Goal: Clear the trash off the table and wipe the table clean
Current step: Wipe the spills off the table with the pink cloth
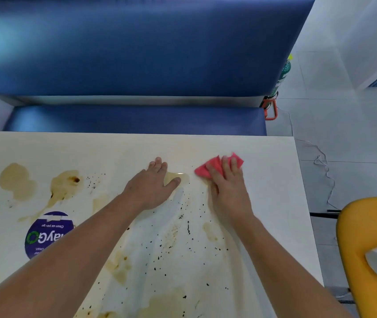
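The cream table (263,157) is smeared with brown liquid stains (17,180) and scattered black specks (182,226). My right hand (226,187) presses flat on a red cloth (212,165) near the table's far right. My left hand (153,187) lies flat on the tabletop just left of the cloth, fingers together, its thumb beside a small brown puddle (176,176). It holds nothing.
A round purple sticker (45,235) is on the table at the left. A blue bench seat (137,118) runs behind the far edge. A yellow chair (371,249) stands to the right, with a fire extinguisher (281,76) and a loose cord (323,164) on the floor.
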{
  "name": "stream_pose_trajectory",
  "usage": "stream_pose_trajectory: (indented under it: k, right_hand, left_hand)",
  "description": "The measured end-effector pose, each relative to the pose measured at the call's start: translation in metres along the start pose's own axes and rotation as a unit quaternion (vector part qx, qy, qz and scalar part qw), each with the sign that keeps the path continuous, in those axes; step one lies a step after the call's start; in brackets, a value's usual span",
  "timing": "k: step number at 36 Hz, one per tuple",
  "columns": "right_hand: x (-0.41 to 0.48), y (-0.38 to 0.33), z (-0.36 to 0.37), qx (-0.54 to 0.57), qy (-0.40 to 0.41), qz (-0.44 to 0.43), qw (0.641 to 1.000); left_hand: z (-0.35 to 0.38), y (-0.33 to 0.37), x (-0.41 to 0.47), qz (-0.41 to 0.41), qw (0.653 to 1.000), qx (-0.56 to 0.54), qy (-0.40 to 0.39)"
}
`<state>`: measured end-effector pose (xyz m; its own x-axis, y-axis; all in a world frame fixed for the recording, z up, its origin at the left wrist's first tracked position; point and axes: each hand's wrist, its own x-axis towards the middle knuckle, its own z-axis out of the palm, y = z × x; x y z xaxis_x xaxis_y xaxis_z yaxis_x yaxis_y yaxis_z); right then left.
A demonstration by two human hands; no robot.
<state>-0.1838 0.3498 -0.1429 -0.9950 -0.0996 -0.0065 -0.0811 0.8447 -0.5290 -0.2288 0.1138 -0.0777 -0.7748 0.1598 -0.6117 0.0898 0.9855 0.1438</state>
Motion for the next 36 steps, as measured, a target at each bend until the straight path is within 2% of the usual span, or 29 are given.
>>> stream_pose_trajectory:
  k: [4, 6, 8, 9, 12, 14, 16, 21, 27, 30, 36]
  right_hand:
    - [-0.033, 0.002, -0.008, -0.083, -0.038, -0.053, 0.994]
    - [-0.022, 0.01, -0.018, -0.109, -0.024, -0.088, 0.99]
    - [-0.001, 0.02, -0.024, -0.091, 0.01, -0.128, 0.987]
    - [0.011, 0.023, -0.026, -0.059, 0.031, -0.122, 0.99]
    - [0.035, 0.017, -0.029, 0.051, 0.076, 0.024, 0.996]
    - [0.04, 0.006, -0.025, 0.08, 0.109, 0.066, 0.989]
    - [0.035, -0.004, -0.016, 0.095, 0.111, 0.04, 0.988]
    - [-0.011, -0.007, 0.001, 0.043, 0.01, -0.086, 0.995]
    - [0.03, -0.005, -0.006, 0.047, 0.05, 0.045, 0.997]
    - [0.055, -0.014, 0.002, -0.008, 0.032, -0.009, 0.999]
    - [0.019, -0.014, 0.008, 0.005, -0.054, -0.177, 0.983]
  left_hand:
    - [0.002, -0.002, 0.001, 0.004, 1.0, -0.002, 0.006]
    - [0.003, -0.002, 0.0, 0.007, 1.0, -0.006, 0.007]
    - [0.004, -0.003, 0.0, 0.011, 1.0, -0.009, 0.009]
    - [0.004, -0.003, 0.0, 0.014, 1.0, -0.007, 0.01]
    - [0.005, -0.006, 0.001, 0.018, 1.0, -0.001, 0.011]
    - [0.007, -0.007, 0.002, 0.017, 1.0, 0.001, 0.011]
    - [0.007, -0.008, 0.003, 0.018, 1.0, 0.002, 0.012]
    - [0.004, -0.008, 0.002, 0.018, 1.0, -0.012, -0.001]
    - [0.003, -0.007, 0.002, 0.022, 1.0, -0.016, -0.004]
    - [0.001, -0.008, 0.003, 0.021, 1.0, -0.013, -0.004]
    - [-0.001, -0.008, 0.003, 0.017, 1.0, -0.013, -0.002]
